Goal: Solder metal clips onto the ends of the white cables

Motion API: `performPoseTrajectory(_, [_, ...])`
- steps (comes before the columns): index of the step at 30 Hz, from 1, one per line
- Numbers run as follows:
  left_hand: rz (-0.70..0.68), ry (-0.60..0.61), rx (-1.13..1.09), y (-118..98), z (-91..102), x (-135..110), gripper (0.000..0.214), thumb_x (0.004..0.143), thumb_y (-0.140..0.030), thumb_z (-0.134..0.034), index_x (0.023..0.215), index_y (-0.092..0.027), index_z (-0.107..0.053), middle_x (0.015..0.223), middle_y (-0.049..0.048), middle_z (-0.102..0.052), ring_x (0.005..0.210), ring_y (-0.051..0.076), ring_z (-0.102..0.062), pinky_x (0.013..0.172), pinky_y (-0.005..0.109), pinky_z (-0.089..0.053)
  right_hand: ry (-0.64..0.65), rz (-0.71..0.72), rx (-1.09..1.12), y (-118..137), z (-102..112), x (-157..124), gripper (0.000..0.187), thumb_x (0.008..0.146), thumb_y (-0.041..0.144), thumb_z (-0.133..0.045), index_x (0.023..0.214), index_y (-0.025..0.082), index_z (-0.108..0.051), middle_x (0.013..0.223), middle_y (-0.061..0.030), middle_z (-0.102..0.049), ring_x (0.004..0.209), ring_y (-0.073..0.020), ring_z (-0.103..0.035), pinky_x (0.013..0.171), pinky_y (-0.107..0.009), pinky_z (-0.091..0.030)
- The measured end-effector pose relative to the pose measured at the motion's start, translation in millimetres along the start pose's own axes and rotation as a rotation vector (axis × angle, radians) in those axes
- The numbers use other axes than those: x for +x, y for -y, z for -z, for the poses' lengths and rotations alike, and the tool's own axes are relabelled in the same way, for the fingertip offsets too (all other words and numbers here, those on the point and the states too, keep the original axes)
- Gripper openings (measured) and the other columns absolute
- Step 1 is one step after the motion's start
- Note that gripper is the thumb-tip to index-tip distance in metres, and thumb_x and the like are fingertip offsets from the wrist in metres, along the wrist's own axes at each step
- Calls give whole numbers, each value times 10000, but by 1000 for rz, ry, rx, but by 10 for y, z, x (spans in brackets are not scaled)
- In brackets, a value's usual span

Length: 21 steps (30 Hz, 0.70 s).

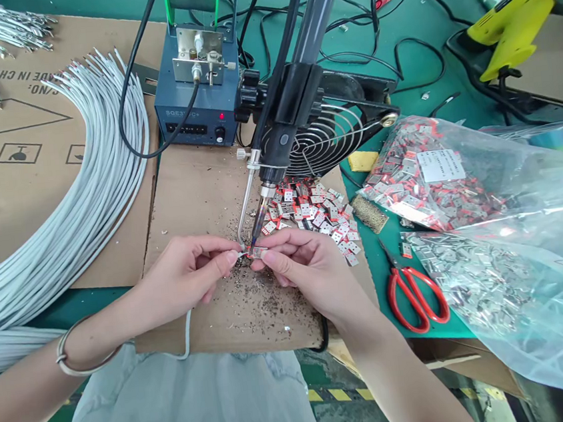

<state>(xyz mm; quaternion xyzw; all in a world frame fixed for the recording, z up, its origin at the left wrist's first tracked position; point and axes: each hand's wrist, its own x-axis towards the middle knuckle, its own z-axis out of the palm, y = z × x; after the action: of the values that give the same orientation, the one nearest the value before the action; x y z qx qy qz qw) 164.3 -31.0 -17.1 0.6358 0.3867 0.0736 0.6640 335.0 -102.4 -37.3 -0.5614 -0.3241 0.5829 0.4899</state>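
My left hand (187, 274) pinches the end of a thin white wire (188, 331) that trails back under my wrist. My right hand (300, 266) pinches a small red and silver part (257, 249) against that wire end. Both meet right under the tip of a fixed soldering iron (261, 210) and its bent solder feed tube (244, 208), which slant down from a black holder (294, 95). A pile of the same small red and silver parts (312, 211) lies just behind my right fingers on the cardboard.
A big bundle of white wires (83, 191) curves across the cardboard on the left. A blue soldering station (195, 106) and a small fan (324, 136) stand behind. Red scissors (413, 288) and plastic bags of parts (433, 175) lie to the right, a yellow glue gun (517, 11) beyond.
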Motion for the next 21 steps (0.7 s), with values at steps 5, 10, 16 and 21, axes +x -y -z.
performPoseTrajectory(5, [-7,-4,10,19,-2,-4,232,851,-308,-481,849,-118,-615,489,-71,-422,377,48,-387,386,167,-292,8,8,-14,-2,6,-3,131,697,288,-709,775,188,-677,622,-22,-710,412,-67,-473,373,-181,-336])
performPoseTrajectory(10, [4,-17,51,31,-4,5,215,845,-288,-486,847,-121,-622,451,-73,-429,378,58,-385,392,176,-301,-26,5,-58,-1,-13,2,142,687,288,-713,770,182,-669,620,-22,-702,400,-68,-459,366,-189,-340])
performPoseTrajectory(16, [13,-21,63,34,-1,11,237,836,-289,-493,894,-118,-646,440,-73,-429,368,63,-387,388,182,-309,-19,16,-63,0,-14,-6,133,698,281,-699,781,183,-668,622,-17,-694,409,-72,-471,367,-190,-340])
performPoseTrajectory(21, [16,-4,68,28,10,12,298,832,-323,-502,984,-125,-664,509,-52,-477,381,58,-413,384,172,-320,-16,31,-88,9,-5,-3,119,701,270,-692,783,186,-676,611,-11,-689,415,-78,-487,363,-189,-347])
